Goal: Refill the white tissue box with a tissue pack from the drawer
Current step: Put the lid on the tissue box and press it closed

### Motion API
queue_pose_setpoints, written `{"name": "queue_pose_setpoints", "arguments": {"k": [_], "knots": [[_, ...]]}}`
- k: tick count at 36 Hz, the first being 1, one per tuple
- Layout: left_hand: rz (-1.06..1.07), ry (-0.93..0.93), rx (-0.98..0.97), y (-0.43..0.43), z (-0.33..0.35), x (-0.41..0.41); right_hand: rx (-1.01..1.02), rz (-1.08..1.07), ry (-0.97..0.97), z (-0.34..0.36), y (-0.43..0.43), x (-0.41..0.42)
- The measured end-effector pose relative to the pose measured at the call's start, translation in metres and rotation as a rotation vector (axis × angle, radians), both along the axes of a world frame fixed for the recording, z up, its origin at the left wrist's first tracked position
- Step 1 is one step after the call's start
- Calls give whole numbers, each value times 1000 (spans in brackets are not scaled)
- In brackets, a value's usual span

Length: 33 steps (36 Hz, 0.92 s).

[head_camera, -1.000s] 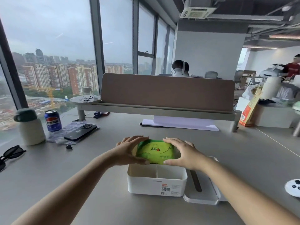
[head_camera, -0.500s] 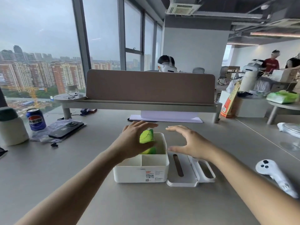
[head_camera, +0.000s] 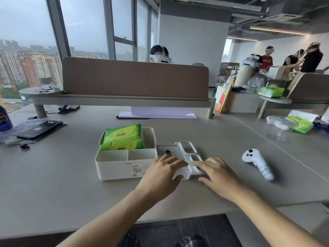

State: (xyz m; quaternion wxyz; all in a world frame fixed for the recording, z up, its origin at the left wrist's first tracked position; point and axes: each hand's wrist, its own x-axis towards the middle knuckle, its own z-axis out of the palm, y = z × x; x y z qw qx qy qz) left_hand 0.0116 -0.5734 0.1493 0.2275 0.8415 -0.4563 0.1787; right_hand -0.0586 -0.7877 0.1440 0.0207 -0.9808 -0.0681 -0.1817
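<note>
The white tissue box (head_camera: pixel 114 168) stands open on the grey desk. A green tissue pack (head_camera: pixel 122 138) lies in its large rear compartment, leaning a little to the left; the two small front compartments hold nothing. The white lid (head_camera: pixel 186 150) sits just right of the box, its near end raised. My left hand (head_camera: pixel 160 175) grips the lid's near left edge, fingers on top and thumb beneath. My right hand (head_camera: pixel 219 173) holds the near right edge the same way.
A white controller (head_camera: pixel 258 163) lies to the right of my hands. A phone (head_camera: pixel 40 129) and a soda can (head_camera: pixel 4 120) are at far left. A brown divider (head_camera: pixel 135 79) runs across the back. More green packs (head_camera: pixel 300 123) sit far right.
Both hands have left the tissue pack, which now rests in the box, and moved right and nearer onto the lid. The view has shifted down and right.
</note>
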Motion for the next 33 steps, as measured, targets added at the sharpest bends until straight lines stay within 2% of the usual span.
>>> {"name": "queue_pose_setpoints", "arguments": {"k": [3, 9, 12, 17, 20, 27, 33], "knots": [[-9, 54, -78, -5, -4, -2, -60, 20, -108, -5, -9, 2], [-42, 298, -496, -19, -8, -10, 230, -84, -329, 23, -32, -4], [-85, 561, -664, -37, -6, -9, 310, -142, -410, 40, -44, -4], [-9, 951, -706, -78, -6, 20, 365, -210, -466, 50, -52, -3], [3, 1094, -820, -97, -19, 43, 375, -174, -501, 55, -48, -7], [-110, 1144, -991, -107, -4, 49, 378, -154, -579, 65, -41, -13], [-103, 959, -1087, -95, 32, 65, 242, -110, -695, 86, -32, -9]]}}
